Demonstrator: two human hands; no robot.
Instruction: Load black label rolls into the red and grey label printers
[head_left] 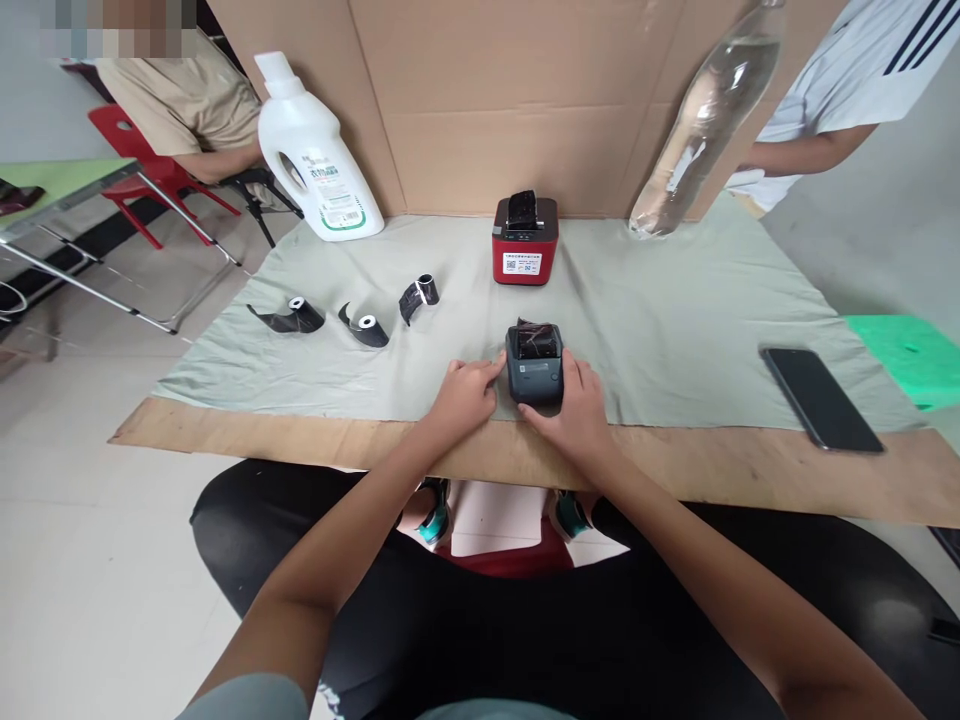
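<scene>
A small dark grey portable printer (534, 378) lies at the front middle of the cloth, with crumpled black film-like material (538, 342) at its top opening. My right hand (576, 410) grips its right side, thumb along the front edge and fingers on the far side. At its left side, the index finger of my left hand (466, 395) reaches out and touches the casing, while the other fingers are curled in. Behind it stands a red and black printer (525, 250) with a black strip (522, 210) sticking out of its top.
Several partly unrolled black rolls, one of them the nearest roll (367, 330), lie to the left. A white jug (322, 160) and a clear bottle (697, 130) stand by a cardboard screen (510, 100). A phone (821, 400) rests at right. Two people sit beyond the screen.
</scene>
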